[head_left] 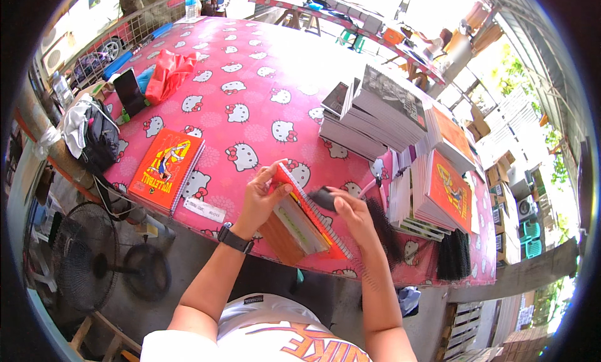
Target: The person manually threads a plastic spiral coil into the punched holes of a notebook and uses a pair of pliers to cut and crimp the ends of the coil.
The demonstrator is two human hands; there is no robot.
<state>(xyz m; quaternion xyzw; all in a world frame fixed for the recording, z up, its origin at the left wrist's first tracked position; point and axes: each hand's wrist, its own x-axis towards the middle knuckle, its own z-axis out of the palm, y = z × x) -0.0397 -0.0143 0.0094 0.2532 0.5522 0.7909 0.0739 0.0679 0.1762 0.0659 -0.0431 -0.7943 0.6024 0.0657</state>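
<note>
My left hand is closed on the top edge of a red notebook, which stands tilted on its edge near the front of the table. A black spiral coil trails off the notebook's lower end, beside my right forearm. In my right hand is a black rounded object, close to the notebook's spine; motion blur hides its exact kind. Below my left hand, a brown wooden board lies against the notebook. Bundles of black plastic coils are to the right of my right hand.
A pink patterned cloth covers the table. Orange-covered notebooks lie at left, by a white label strip. Tall book stacks and more orange-covered books stand at right. A phone stands far left; a fan is below.
</note>
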